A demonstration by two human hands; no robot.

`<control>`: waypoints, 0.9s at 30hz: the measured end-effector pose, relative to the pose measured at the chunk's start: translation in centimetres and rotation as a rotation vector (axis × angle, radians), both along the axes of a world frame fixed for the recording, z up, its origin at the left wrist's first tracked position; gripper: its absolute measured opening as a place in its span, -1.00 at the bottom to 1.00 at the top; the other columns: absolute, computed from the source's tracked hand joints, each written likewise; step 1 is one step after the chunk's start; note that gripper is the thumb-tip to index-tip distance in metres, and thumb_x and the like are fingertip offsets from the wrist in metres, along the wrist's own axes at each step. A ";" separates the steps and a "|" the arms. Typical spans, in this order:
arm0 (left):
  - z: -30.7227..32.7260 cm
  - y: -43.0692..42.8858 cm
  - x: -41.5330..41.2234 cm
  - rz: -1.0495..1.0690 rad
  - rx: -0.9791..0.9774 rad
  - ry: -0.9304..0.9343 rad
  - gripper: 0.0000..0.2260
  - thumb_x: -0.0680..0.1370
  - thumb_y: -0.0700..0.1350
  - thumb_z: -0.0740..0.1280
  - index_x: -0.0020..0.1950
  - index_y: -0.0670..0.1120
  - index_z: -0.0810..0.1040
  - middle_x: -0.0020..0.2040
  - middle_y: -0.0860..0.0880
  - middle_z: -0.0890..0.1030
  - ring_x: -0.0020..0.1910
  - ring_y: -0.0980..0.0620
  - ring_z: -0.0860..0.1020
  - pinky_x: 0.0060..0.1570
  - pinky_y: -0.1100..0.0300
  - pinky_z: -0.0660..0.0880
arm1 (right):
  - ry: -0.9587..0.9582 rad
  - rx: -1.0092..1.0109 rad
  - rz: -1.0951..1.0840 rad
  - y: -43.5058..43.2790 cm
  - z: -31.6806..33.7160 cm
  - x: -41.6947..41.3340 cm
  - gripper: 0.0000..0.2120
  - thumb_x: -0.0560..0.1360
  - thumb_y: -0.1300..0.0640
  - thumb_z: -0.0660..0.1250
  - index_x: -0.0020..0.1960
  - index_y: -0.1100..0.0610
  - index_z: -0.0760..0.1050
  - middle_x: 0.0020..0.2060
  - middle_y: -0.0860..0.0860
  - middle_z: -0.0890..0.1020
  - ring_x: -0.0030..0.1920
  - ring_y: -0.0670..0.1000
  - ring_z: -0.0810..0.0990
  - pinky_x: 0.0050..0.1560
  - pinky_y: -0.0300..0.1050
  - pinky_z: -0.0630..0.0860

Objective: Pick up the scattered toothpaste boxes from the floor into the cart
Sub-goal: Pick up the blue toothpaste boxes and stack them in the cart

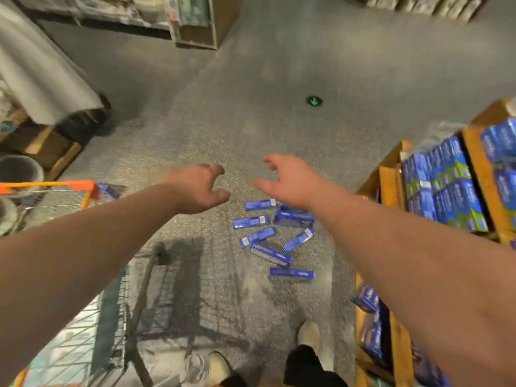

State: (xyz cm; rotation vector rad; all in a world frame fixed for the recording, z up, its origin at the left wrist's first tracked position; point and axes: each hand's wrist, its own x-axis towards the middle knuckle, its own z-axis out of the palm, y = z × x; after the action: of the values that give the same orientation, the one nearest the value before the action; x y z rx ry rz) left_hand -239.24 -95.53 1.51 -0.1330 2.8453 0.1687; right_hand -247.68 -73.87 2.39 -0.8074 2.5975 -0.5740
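1. The toothpaste boxes are long, flat-sided blue cartons with white lettering and pale end patches; they lie scattered at odd angles on the floor, some touching or overlapping.
2. The floor is grey and speckled, with a grainy look and a small round green arrow mark farther out.
3. The left hand is stretched forward, fingers curled but spread, holding nothing.
4. The right hand reaches out above the far end of the pile, fingers and thumb apart, also empty.
5. The cart is thin grey wire mesh with an orange plastic rim, standing to the left of the boxes; a blue carton shows at its far corner.
6. Wooden shelves on the right hold tightly packed blue and green cartons.
7. Pale shoes show on the floor below.
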 end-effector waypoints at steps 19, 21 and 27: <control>-46.9 16.6 -14.0 -0.244 0.039 -0.284 -0.42 0.50 0.30 0.24 0.38 -0.04 0.41 0.29 -0.18 0.56 0.24 -0.24 0.56 0.10 -0.07 0.53 | -0.269 0.179 -0.137 15.2 -46.2 -10.5 -0.40 0.56 -0.15 0.37 0.51 0.07 0.37 0.37 0.10 0.55 0.35 0.14 0.51 0.28 -0.09 0.41; -53.3 16.3 -13.9 -0.277 0.038 -0.288 -0.41 0.50 0.30 0.26 0.40 -0.04 0.40 0.30 -0.19 0.56 0.25 -0.24 0.55 0.12 -0.10 0.54 | -0.288 0.163 -0.160 15.3 -53.0 -9.8 -0.39 0.56 -0.16 0.37 0.52 0.06 0.37 0.37 0.08 0.55 0.33 0.12 0.52 0.26 -0.12 0.39; -68.8 15.2 -14.3 -0.410 -0.092 -0.257 -0.37 0.46 0.36 0.21 0.38 -0.02 0.40 0.22 -0.13 0.56 0.18 -0.22 0.57 0.02 -0.05 0.55 | -0.253 0.166 -0.143 14.6 -70.0 -8.9 -0.36 0.53 -0.18 0.38 0.52 0.04 0.35 0.36 0.08 0.55 0.28 0.12 0.55 0.26 -0.04 0.47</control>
State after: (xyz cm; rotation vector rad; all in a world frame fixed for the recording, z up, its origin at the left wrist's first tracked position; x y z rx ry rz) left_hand -253.55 -80.33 -67.28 0.3806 2.5561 -0.0624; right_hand -256.53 -59.31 -67.62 -0.4662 2.4411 -0.4587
